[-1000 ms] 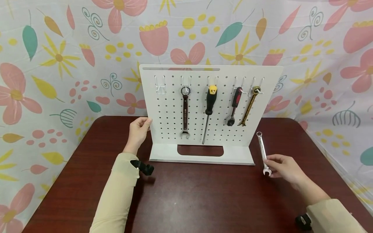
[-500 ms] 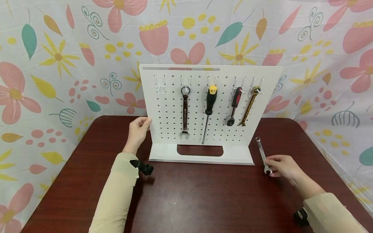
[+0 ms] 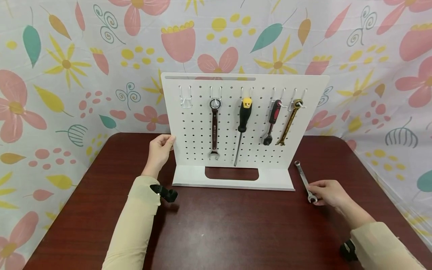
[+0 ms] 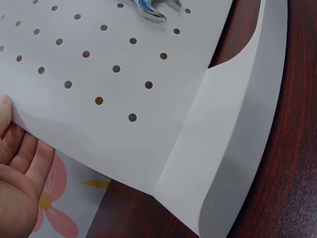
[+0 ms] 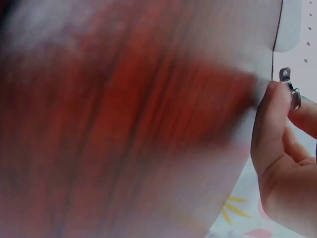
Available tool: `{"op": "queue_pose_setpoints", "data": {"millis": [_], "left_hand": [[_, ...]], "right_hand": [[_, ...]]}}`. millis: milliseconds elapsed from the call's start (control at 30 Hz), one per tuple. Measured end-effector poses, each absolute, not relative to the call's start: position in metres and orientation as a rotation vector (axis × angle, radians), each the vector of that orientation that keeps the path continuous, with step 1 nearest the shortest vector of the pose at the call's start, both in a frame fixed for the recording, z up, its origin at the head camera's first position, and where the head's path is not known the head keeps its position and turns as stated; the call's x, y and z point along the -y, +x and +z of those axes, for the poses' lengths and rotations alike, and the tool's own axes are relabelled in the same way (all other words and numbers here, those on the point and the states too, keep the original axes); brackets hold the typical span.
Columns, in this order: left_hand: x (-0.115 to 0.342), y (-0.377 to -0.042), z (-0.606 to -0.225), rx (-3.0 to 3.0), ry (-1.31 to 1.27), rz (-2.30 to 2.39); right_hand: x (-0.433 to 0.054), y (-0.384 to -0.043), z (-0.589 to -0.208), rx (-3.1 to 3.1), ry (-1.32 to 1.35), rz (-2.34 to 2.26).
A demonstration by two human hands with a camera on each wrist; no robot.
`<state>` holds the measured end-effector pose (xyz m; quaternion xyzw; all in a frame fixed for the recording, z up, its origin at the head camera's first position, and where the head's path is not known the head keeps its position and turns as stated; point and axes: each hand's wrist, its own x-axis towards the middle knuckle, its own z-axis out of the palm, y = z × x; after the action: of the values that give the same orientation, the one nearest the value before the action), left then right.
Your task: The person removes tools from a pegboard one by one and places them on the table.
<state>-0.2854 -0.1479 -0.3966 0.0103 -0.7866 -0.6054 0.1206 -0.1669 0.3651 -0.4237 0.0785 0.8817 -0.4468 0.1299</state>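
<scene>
Right now, the right hand (image 3: 329,193) has its grip pinched on the silver wrench (image 3: 304,181), low at the table (image 3: 236,228) beside the pegboard (image 3: 227,129); the left hand (image 3: 160,150) pinches the board's edge. Four tools (image 3: 244,117) hang, seemingly settled; this wrench, not yet released, looks unfinished.

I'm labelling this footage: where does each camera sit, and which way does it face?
Head: worn on the head, facing forward and down at the board and table; left hand, right hand and sleeves show.
Left wrist: worn there, facing the board's lower left corner; left hand partly shows.
Right wrist: worn there, facing blurred table; right hand partly shows.
Head and right wrist share the held wrench.
</scene>
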Motion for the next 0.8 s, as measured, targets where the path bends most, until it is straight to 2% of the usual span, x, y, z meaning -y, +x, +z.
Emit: {"op": "queue_pose_setpoints", "data": {"millis": [800], "left_hand": [[0.1483,-0.286,-0.3974,2.298,0.044,-1.795]], "right_hand": [[-0.3555,-0.1666,-0.4173,-2.78,0.249,-1.013]]}}
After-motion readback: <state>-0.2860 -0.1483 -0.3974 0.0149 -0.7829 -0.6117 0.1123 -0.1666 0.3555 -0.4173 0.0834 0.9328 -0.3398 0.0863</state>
